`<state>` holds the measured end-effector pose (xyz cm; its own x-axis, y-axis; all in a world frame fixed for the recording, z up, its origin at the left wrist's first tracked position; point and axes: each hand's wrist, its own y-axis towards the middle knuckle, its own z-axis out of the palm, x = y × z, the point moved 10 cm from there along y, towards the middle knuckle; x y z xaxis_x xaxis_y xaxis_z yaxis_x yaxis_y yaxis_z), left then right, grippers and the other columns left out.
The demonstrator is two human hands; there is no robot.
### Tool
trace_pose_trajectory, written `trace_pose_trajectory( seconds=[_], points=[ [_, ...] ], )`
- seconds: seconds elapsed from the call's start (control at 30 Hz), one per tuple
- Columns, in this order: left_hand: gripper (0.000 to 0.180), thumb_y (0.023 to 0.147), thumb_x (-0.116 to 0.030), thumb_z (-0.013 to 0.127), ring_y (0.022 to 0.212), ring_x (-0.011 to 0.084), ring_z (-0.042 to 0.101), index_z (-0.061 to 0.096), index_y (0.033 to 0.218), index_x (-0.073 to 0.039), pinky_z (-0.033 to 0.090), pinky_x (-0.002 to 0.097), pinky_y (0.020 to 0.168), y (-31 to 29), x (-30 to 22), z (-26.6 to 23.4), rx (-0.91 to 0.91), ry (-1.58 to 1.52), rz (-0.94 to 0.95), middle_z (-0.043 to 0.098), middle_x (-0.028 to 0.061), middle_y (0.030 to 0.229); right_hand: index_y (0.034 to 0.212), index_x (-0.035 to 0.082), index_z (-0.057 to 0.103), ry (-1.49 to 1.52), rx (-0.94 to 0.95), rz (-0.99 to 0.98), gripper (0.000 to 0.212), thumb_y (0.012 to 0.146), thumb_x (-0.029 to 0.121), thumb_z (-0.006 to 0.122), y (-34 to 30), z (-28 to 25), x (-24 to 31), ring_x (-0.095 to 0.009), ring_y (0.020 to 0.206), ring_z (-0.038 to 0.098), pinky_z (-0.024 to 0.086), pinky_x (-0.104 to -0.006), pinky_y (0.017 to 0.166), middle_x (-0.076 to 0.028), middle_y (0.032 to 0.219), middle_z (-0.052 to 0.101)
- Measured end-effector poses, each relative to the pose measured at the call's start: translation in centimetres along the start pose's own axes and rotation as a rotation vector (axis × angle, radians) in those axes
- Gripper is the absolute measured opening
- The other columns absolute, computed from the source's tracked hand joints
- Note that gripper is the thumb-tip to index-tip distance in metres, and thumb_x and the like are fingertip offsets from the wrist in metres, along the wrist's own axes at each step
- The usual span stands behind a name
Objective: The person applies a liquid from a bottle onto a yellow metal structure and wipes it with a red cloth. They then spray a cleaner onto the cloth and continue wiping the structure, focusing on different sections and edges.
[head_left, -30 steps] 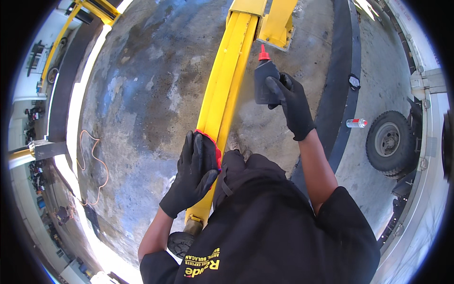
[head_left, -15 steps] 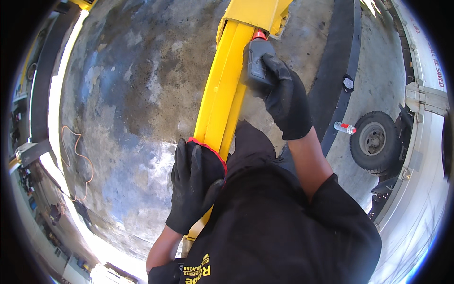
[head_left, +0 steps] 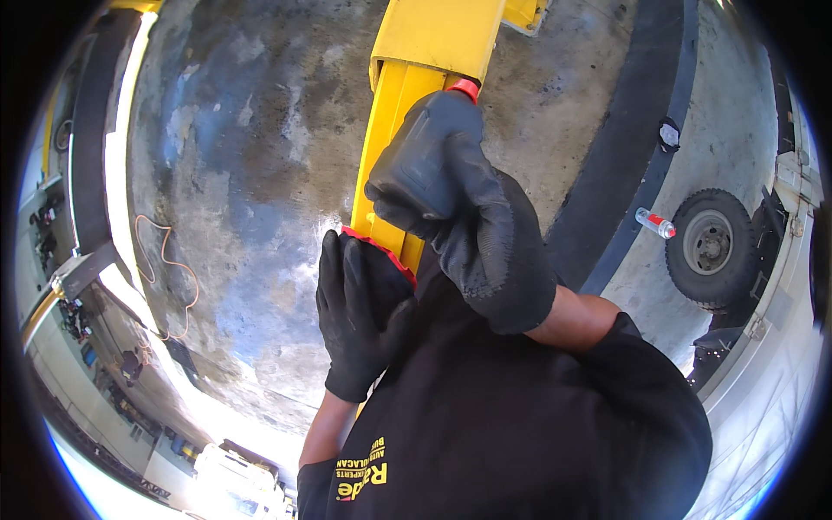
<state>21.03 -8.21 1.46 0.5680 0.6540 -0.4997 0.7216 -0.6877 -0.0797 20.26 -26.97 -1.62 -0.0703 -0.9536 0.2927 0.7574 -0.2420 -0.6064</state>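
Observation:
A yellow metal beam (head_left: 394,113) runs from the top centre down toward my body. My black-gloved right hand (head_left: 485,208) is closed around a dark grey plastic bottle (head_left: 416,152) with a red cap (head_left: 465,88), held above the beam. The bottle leans, its cap end toward the upper right. Lower down, my gloved left hand (head_left: 351,303) grips a black cloth with a red edge (head_left: 381,269), which lies over the beam. My left fingers rest along the cloth's left side, thumb on its right. What is under the cloth is hidden.
A wider yellow sleeve (head_left: 438,35) encloses the beam's far end. To the right are a dark floor strip (head_left: 620,130), a clear bottle with a red end (head_left: 654,223), a wheel (head_left: 709,244) and a white vehicle (head_left: 780,347). A thin orange hose (head_left: 165,260) lies on the left floor.
My right hand has brought the bottle nearer and to the left, tilting it across the beam. My left hand stays on the cloth, and the view has shifted slightly.

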Motion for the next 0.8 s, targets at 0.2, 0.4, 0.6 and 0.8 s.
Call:
trace_pose_trajectory(
  seconds=[0.2,0.4,0.6,0.8],
  points=[
    [0.098,0.102,-0.050,0.074,0.163,0.0533,0.038,0.032,0.176,-0.001,0.036,0.0604,0.128,-0.1,-0.1,-0.1,-0.010,-0.001,-0.009,0.032,0.0350,0.178,0.153,-0.008,0.051,0.015,0.039,-0.058,0.054,0.123,0.038,0.049,0.6,-0.2,-0.6,-0.033,0.137,0.067,0.055,-0.0479,0.125,-0.018,0.147,0.061],
    [0.097,0.102,-0.048,0.074,0.163,0.0528,0.037,0.031,0.176,-0.001,0.036,0.0598,0.129,-0.4,-0.3,-0.3,-0.010,0.001,-0.003,0.032,0.0346,0.178,0.155,-0.005,0.050,0.054,0.091,-0.011,0.055,0.123,0.039,0.048,0.7,0.4,-1.1,-0.033,0.141,0.064,0.054,-0.0469,0.127,-0.018,0.147,0.061],
    [0.099,0.099,-0.044,0.077,0.164,0.0509,0.036,0.031,0.177,-0.002,0.035,0.0585,0.130,-0.3,-0.4,-0.4,-0.017,0.001,-0.008,0.032,0.0325,0.179,0.156,-0.003,0.051,0.083,0.226,-0.094,0.054,0.122,0.039,0.051,0.6,0.7,-0.9,-0.031,0.141,0.065,0.053,-0.0464,0.127,-0.015,0.147,0.062],
    [0.106,0.095,-0.041,0.081,0.166,0.0499,0.034,0.027,0.178,-0.003,0.033,0.0578,0.131,-0.5,-0.6,-0.5,-0.003,0.007,-0.049,0.031,0.0313,0.180,0.152,-0.001,0.057,-0.021,0.117,-0.106,0.047,0.122,0.035,0.055,-0.4,0.0,-2.0,-0.027,0.136,0.066,0.052,-0.0425,0.124,-0.012,0.142,0.065]
  ],
)
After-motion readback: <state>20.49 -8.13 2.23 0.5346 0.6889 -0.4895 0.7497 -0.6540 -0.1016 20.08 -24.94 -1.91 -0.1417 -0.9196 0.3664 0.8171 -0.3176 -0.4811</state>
